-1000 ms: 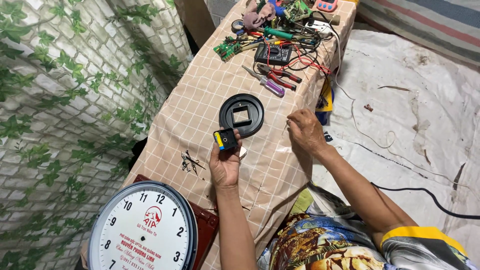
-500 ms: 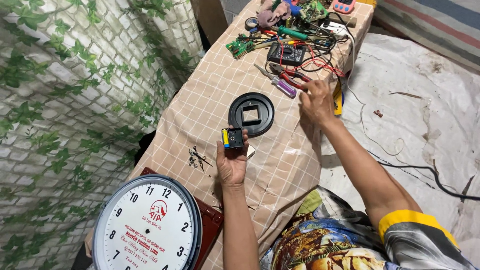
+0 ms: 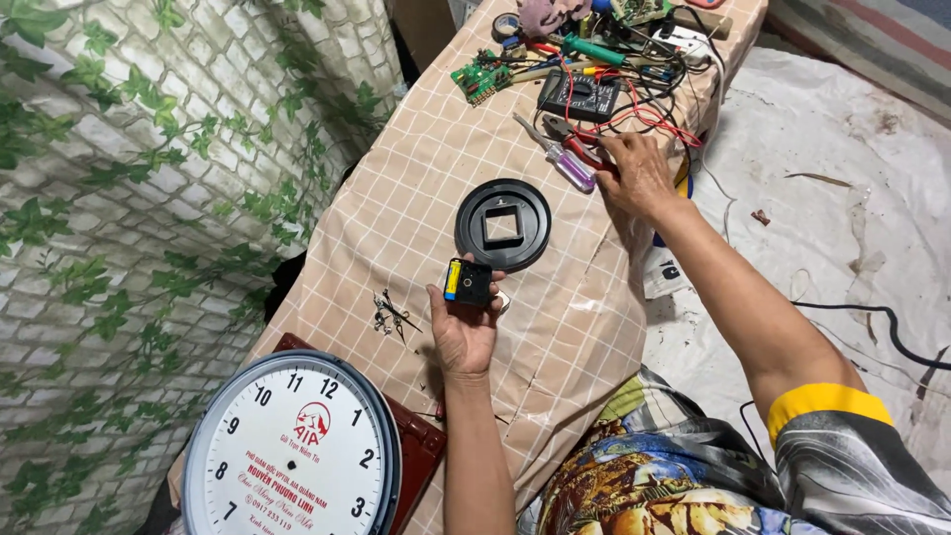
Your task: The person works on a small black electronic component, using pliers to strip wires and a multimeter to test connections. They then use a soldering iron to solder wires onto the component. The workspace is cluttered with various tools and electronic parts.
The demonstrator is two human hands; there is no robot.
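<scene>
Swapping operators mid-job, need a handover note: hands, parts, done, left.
Left hand: holds the black clock movement, yellow battery in it, above the table.
Right hand: reaches to the tool pile, on or at the red-handled pliers, beside the purple screwdriver; grip not clear.
Parts: black round cover with square hole lies flat mid-table. Clock hands lie loose left of the left hand. Clock face is at the near edge, no hands on it.
Done: movement and hands are off the clock.
Left: movement not yet refitted, hands not yet on.
</scene>
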